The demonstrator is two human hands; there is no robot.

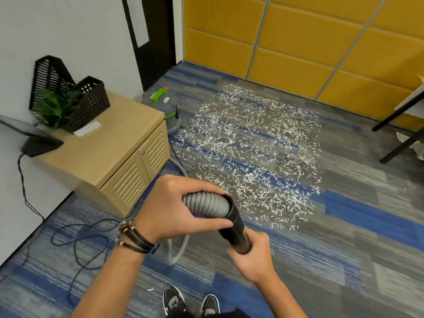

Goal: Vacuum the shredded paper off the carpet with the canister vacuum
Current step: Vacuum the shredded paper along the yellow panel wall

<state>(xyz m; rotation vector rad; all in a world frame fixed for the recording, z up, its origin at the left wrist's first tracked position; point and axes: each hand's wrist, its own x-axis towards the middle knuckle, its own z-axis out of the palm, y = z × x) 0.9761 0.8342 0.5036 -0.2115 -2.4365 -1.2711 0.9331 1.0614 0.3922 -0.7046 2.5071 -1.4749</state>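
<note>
Bright, even indoor light fills the room and casts no hard shadows; only a faint soft shadow lies on the carpet (344,237) beside the wooden cabinet (110,145). The white wall (68,31) looks slightly washed out. Wide-angle distortion bends the yellow wall panels (298,42) and tilts the door (153,31). Detail is soft throughout and smeared towards the lower corners, though the shredded paper (252,145) stands out clearly.

An office. Grey-and-blue carpet tiles (344,226), yellow padded wall panels (298,42) (thin metal strips between them), 1 low wooden cabinet (110,143) with 2 louvred doors, topped by a black mesh file holder (91,99). Black table legs (390,118) at the right edge.
</note>
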